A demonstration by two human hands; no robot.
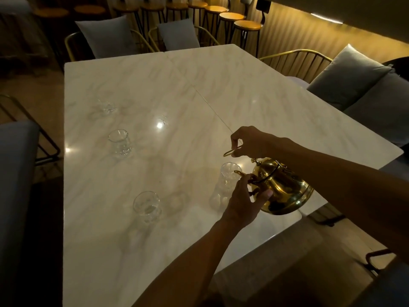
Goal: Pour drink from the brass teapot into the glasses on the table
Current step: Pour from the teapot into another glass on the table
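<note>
The brass teapot (285,189) hangs tilted to the left above the table's near right edge. My right hand (250,142) grips its thin handle from above. My left hand (245,198) presses against the pot's front, just under the spout. The spout tip sits over the rim of a clear glass (229,173), which is partly hidden behind my left hand. Three more clear glasses stand on the marble table (199,89): one near left (147,206), one further back (119,141), and a far one (106,106).
Chairs with grey cushions (106,34) line the far side, and more cushions (347,76) lie on seating at the right. A row of round stools (246,25) stands behind. A grey seat (15,151) sits at the left edge.
</note>
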